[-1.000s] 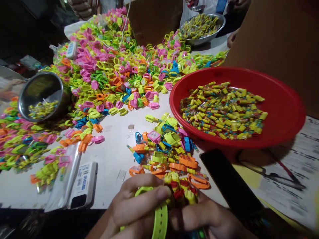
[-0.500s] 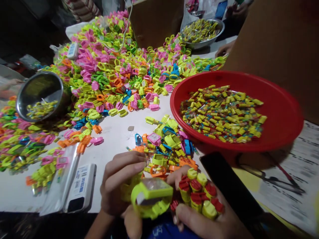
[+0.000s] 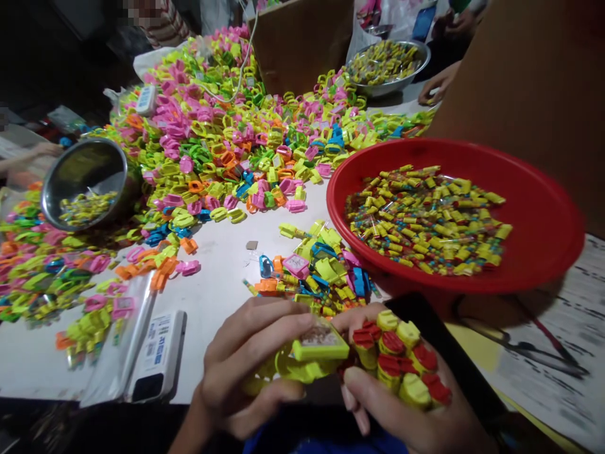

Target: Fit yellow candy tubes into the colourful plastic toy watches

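Since one would probably slip if held loosely, the left hand clamps its fingers on a yellow-green toy watch, whose dial projects rightward past the fingertips; just beside it, the right hand encloses red- and yellow-capped tubes, presumably bundled against scattering.

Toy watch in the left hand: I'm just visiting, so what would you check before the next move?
1. Left hand holds the yellow-green toy watch: ok.
2. Only one watch in that hand: cannot tell; fingers hide part.
3. Right hand holds the red-and-yellow capped tubes: ok.
4. Red basin standing upright: ok.
5. Black flat object untouched by the right hand: cannot tell; they overlap in view.
6. Glasses off the papers: not ok; they lie on them.
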`<state>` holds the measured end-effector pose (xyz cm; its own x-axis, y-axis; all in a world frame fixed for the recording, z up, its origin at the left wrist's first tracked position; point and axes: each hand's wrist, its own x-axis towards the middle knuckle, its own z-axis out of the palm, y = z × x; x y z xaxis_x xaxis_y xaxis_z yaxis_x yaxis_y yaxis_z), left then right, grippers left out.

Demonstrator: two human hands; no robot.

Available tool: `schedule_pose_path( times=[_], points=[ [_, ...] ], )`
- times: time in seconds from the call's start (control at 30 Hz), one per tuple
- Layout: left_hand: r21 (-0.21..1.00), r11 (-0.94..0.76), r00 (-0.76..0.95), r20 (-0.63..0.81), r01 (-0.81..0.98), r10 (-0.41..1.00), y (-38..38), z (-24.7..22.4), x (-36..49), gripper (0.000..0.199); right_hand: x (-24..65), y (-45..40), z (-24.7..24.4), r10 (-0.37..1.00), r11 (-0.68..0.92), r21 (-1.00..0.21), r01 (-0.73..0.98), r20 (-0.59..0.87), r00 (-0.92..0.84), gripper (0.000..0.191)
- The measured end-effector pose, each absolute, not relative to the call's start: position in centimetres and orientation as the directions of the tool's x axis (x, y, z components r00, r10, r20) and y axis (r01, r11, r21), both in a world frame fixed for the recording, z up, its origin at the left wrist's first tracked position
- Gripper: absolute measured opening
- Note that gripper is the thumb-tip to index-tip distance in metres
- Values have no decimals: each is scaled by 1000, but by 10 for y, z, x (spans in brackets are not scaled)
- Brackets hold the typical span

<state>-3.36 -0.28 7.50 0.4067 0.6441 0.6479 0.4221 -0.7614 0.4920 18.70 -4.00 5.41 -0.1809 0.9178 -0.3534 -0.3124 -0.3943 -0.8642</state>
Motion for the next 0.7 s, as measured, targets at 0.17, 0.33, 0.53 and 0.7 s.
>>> schedule_pose_path(
  times=[0.17, 0.33, 0.53, 0.7],
  points=[
    [609, -680, 393, 555, 408, 733, -2, 68, -37, 49, 181, -38, 66, 895, -445, -817, -366, -396, -205, 55],
    [825, -468, 48, 479, 316, 877, 9, 54, -33, 35, 180, -18, 48, 920, -389, -827, -407, -369, -129, 45],
    [973, -164, -319, 105, -165, 942, 20, 55, -14, 36, 182, 9, 27, 970, -204, -963, -178, -224, 95, 50],
    [946, -83, -318, -22, -312, 948, 15, 60, 0, 41, 183, 7, 33, 987, -78, -996, -38, -82, 136, 38]
  ],
)
